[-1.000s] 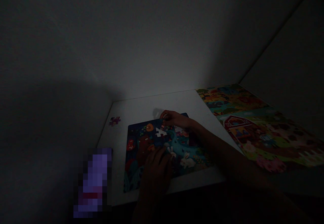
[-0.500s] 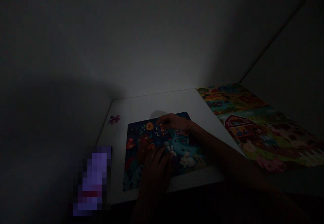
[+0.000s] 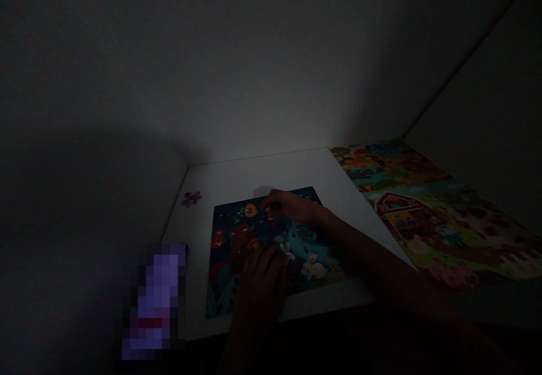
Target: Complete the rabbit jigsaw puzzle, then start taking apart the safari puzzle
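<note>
A dark, night-coloured jigsaw puzzle (image 3: 319,248) with white rabbits, a brown bear and a blue stream lies on the white table. My left hand (image 3: 265,273) rests flat on its lower middle part, fingers stretched out and apart. Near the puzzle's top edge, my right hand (image 3: 288,204) has its fingers bent and drawn together against the surface. Whatever those fingertips hold, if anything, is hidden by the hand and the dim light. One loose pinkish-purple puzzle piece (image 3: 192,199) lies on the table, left of the puzzle.
The white table (image 3: 292,169) meets a wall at the back. Two bright picture sheets lie at the right, one with jungle animals (image 3: 389,163), one with a farm (image 3: 449,234). A pixelated purple object (image 3: 158,296) is at the table's left edge.
My right hand has shifted very slightly, and small light marks by its fingertips no longer show. My left hand stays in place on the puzzle.
</note>
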`<state>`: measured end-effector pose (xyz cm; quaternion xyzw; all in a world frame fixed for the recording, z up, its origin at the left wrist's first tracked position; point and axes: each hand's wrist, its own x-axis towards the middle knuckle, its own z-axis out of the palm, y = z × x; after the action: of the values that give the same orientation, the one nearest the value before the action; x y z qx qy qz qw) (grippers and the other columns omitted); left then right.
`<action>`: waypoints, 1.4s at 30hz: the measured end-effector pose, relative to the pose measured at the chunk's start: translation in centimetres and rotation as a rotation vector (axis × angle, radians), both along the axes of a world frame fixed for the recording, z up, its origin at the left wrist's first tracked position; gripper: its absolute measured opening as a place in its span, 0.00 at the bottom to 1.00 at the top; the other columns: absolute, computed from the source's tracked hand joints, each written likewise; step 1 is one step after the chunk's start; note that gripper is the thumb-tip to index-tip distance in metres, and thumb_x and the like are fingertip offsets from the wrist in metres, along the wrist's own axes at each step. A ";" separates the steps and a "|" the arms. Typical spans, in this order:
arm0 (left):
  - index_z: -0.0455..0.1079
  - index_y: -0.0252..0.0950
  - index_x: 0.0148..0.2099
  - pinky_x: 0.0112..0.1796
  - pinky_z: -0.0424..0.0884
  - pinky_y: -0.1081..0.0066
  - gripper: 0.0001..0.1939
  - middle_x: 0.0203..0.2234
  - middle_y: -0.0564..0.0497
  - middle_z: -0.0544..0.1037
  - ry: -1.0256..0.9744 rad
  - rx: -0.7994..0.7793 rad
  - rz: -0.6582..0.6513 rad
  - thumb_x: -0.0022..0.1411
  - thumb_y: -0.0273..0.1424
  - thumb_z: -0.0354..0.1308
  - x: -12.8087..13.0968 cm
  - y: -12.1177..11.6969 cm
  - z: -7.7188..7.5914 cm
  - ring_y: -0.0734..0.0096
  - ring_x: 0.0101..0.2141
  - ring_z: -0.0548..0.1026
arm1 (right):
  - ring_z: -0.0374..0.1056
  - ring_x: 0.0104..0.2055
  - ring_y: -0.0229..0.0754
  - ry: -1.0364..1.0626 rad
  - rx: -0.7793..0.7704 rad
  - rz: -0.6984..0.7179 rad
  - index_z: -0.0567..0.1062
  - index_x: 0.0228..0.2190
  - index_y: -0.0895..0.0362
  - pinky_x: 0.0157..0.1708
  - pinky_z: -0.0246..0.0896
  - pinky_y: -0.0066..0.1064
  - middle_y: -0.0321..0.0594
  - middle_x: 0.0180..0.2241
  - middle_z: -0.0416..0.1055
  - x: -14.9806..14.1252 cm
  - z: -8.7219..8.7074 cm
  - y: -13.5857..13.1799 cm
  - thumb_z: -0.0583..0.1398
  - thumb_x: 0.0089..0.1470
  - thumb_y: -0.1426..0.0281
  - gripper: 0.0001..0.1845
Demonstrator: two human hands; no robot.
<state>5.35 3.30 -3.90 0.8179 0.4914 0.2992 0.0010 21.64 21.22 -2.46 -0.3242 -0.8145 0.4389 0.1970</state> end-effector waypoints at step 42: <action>0.72 0.40 0.47 0.50 0.74 0.55 0.11 0.49 0.47 0.77 0.035 0.015 0.003 0.67 0.27 0.51 0.2 0.1 0.2 0.58 0.51 0.73 | 0.71 0.43 0.46 -0.570 0.428 -0.003 0.79 0.43 0.60 0.40 0.63 0.33 0.50 0.44 0.74 -2.0 4.3 -4.5 0.55 0.58 0.79 0.15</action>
<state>5.50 3.42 -3.70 0.8222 0.4905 0.2886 -0.0144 19.67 16.76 1.88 -0.3861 -0.9099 0.1498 0.0261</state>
